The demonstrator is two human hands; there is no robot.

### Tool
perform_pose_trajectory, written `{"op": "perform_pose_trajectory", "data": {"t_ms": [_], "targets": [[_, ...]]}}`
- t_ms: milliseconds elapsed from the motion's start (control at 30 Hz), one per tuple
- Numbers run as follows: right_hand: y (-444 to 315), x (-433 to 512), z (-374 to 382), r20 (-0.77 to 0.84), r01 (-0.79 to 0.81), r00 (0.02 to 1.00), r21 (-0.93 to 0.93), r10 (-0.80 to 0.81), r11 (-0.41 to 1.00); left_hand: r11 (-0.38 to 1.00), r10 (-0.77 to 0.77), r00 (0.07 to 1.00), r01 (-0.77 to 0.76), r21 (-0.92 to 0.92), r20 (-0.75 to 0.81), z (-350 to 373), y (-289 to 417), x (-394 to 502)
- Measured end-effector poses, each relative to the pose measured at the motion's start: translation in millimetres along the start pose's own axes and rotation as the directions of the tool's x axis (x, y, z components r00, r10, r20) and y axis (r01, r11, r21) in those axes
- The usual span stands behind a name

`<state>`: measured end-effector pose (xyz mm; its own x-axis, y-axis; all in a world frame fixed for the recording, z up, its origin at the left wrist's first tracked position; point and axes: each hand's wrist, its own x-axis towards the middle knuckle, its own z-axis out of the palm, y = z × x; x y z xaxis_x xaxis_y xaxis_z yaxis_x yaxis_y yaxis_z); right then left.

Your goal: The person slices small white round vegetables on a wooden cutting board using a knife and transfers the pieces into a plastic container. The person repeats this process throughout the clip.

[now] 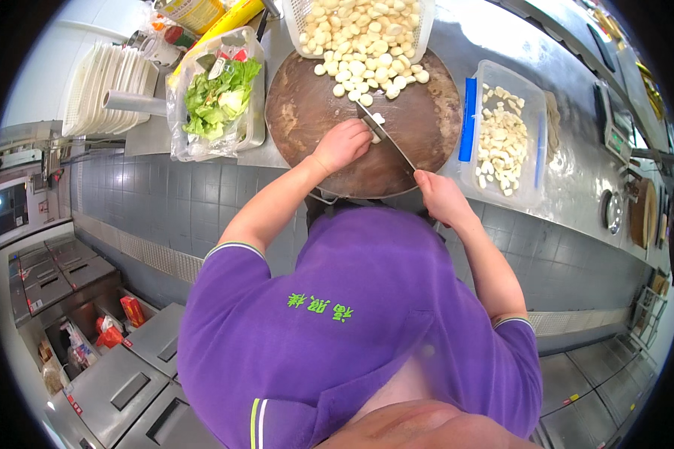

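My right hand [443, 196] grips the handle of a broad-bladed kitchen knife [390, 139], its blade angled up and left over a round wooden chopping block [309, 106]. Beside the blade, my left hand [345, 145] rests on the block with curled fingers; whether anything is under the fingertips is hidden. Small cut pale pieces [377, 118] lie against the blade. Round, pale peeled pieces, perhaps water chestnuts [365, 70], spill onto the block's far part from a white perforated plastic basket [293, 28]. At the right, a clear plastic container [531, 185] holds cut pale pieces [502, 143].
Left of the block, a clear plastic tub [258, 106] holds leafy green scraps [219, 101]. Stacked white plastic baskets [109, 90] stand farther left. A blue-edged side of the container faces the block. A scale [616, 132] sits at the far right of the steel counter [573, 185].
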<state>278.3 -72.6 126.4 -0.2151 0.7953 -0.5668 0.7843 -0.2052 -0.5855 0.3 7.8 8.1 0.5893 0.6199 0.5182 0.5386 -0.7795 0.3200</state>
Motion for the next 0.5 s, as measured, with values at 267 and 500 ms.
{"op": "perform_pose_trajectory", "data": {"t_ms": [267, 500], "targets": [[-17.1, -31.1, -19.5, 0.046, -0.038, 0.998, 0.043, 0.036, 0.998, 1.000, -0.028, 0.999, 0.028, -0.009, -0.033, 0.7, 1.3, -3.4], [5.1, -2.6, 19.0, -0.022, 0.072, 0.997, 0.029, -0.071, 0.997, 0.998, -0.043, 0.999, 0.043, -0.038, -0.002, 1.3, 2.4, -1.5]]}}
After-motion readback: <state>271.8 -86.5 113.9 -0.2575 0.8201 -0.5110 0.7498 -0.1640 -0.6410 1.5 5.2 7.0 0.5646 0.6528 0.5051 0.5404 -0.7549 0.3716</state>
